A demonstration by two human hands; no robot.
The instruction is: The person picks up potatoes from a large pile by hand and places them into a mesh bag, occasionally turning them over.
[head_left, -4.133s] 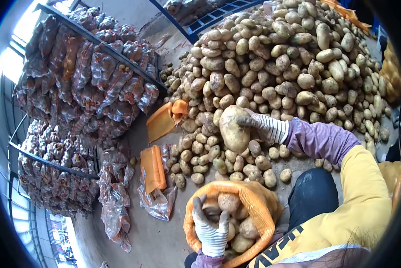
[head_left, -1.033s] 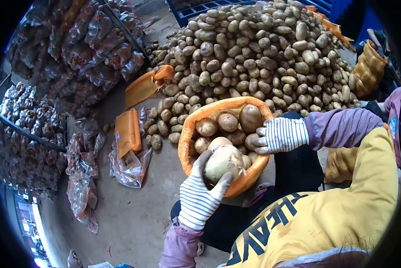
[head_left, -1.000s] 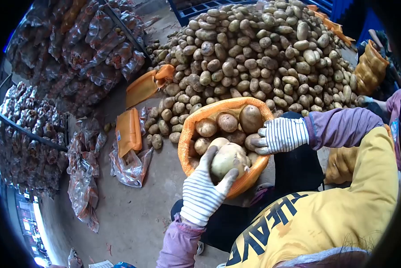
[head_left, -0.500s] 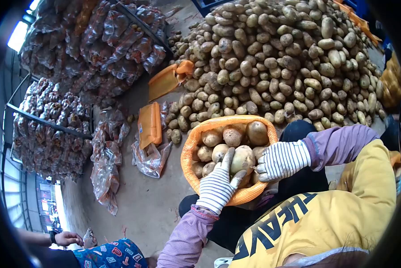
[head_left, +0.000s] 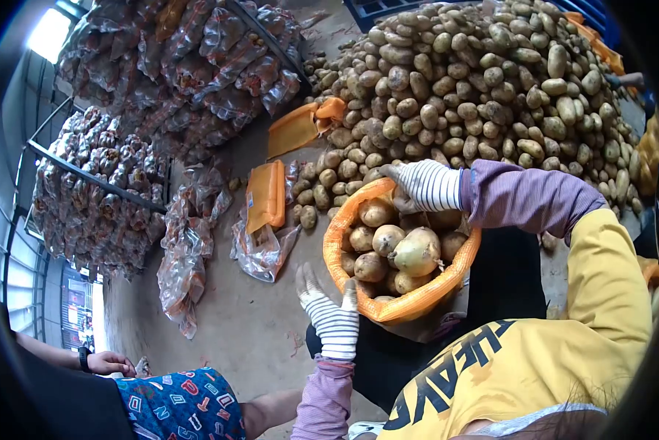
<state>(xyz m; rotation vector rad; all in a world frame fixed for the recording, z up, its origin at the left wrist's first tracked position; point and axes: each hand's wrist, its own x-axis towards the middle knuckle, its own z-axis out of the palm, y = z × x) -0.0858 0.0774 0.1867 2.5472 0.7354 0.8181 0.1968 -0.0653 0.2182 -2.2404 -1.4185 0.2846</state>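
An orange mesh bag (head_left: 331,253), its mouth folded wide, stands between my knees. Inside lie several potatoes (head_left: 371,267) and a larger, paler potato (head_left: 417,251) on top. My right hand (head_left: 423,185), in a striped glove, grips the far rim of the bag, with some fingers hidden by the rim and glove. To the left of the bag, my left hand (head_left: 328,312), gloved the same way, is raised with fingers apart and nothing in them.
A large potato heap (head_left: 491,95) rises beyond the bag. Folded orange mesh bags (head_left: 265,196) and a clear plastic bag (head_left: 262,255) lie on the floor. Filled bags are stacked in racks (head_left: 94,176) at left. Another person's hand (head_left: 113,364) is at lower left.
My left hand has let go of the pale potato and drawn back left out of the bag. My right hand has moved from the right side to the bag's far rim.
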